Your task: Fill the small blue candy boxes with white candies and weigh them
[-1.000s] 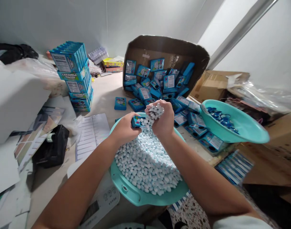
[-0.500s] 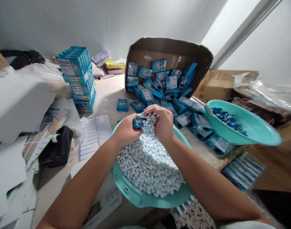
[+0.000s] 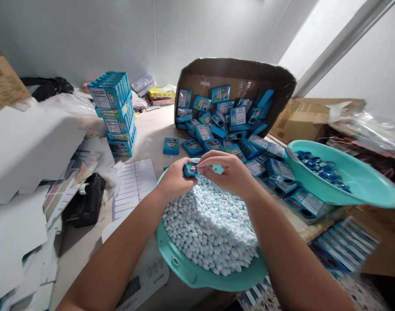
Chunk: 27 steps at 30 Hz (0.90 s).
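Observation:
My left hand point(image 3: 177, 180) is wrapped round a small blue candy box point(image 3: 191, 169), held over the near bowl. My right hand point(image 3: 225, 172) is pinched, thumb and fingertips meeting at the box's right end; whatever they grip is hidden. Below both hands, white candies point(image 3: 213, 233) are heaped in a turquoise bowl point(image 3: 197, 276). Just beyond my hands, several more blue candy boxes point(image 3: 213, 144) lie loose on the table and spill from a tipped cardboard carton point(image 3: 275, 80).
A second turquoise bowl point(image 3: 372, 185) with blue round pieces point(image 3: 325, 170) stands at right. Stacked candy boxes point(image 3: 115, 114) rise at back left. A white scale point(image 3: 148, 276), black tape dispenser point(image 3: 85, 201) and white sheets point(image 3: 25, 151) lie on the left side.
My right hand was cupped with candies against the box; now its fingers are pinched at the box's end, and the cupped candies are gone from it. The view has shifted slightly left.

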Available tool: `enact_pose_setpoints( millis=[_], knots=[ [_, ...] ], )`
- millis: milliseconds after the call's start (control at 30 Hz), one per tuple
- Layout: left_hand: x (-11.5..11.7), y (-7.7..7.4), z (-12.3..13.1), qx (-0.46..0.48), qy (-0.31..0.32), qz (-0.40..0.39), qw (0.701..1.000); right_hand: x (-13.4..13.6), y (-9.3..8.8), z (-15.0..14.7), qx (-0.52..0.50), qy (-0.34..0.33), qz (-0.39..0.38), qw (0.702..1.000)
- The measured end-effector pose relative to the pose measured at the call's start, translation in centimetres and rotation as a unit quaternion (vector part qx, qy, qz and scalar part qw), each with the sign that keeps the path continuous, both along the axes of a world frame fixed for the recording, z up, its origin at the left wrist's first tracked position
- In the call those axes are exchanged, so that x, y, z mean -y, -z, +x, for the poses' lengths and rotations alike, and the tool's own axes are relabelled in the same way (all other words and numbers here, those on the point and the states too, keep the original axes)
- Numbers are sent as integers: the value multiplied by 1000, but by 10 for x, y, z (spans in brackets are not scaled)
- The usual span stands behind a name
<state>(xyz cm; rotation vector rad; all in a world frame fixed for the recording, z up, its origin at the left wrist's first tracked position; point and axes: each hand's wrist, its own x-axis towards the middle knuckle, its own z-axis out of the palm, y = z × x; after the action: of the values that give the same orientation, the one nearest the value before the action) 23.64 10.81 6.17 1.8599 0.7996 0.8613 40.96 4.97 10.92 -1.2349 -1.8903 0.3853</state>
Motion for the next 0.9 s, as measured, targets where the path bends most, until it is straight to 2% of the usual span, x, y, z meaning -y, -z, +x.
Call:
enact_pose_setpoints(
  millis=[133,367,500,700,833,900],
  knots=[
    [-1,2,1,-8,-13,-7,1000,6,-2,8,71,3,23,997],
    [-1,1,0,-16,-7,2,1000,5,1,2,102,-7,42,994],
    [-2,2,0,-20,-13,1,1000,4,2,5,123,21,60,990],
    [0,-5,-2,-40,-10,-3,999,2,4,12,82,52,17,995],
    [1,-6,-2,-37,-14,-11,999,2,5,11,29,98,-21,995],
    [0,-5,-1,-32,-11,-10,999,3,4,10,8,91,-41,995]
  ],
)
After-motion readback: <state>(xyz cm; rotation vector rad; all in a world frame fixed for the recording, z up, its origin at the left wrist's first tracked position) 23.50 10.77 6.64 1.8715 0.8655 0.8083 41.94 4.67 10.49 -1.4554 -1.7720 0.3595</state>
